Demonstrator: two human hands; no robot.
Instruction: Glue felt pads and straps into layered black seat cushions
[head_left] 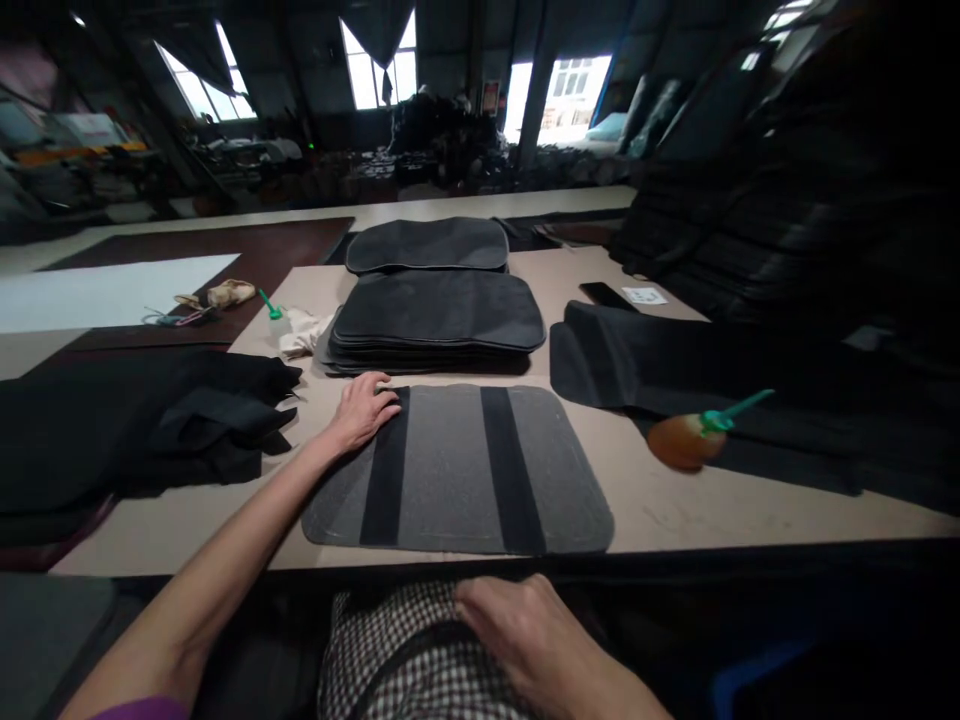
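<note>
A grey rounded panel with two black strips lies flat near the table's front edge. My left hand rests on its upper left corner, by the top of the left strip, fingers apart and holding nothing. My right hand is below the table edge, in front of the checked cloth at my body. Its fingers are curled and blurred, and I cannot make out whether anything is between them. Just behind the panel sits a stack of dark rounded panels.
An orange-brown bottle with a green nozzle stands at right, beside dark sheets. Black pieces lie at left. Behind them are a white cloth, a green-tipped bottle and, farther right, a phone.
</note>
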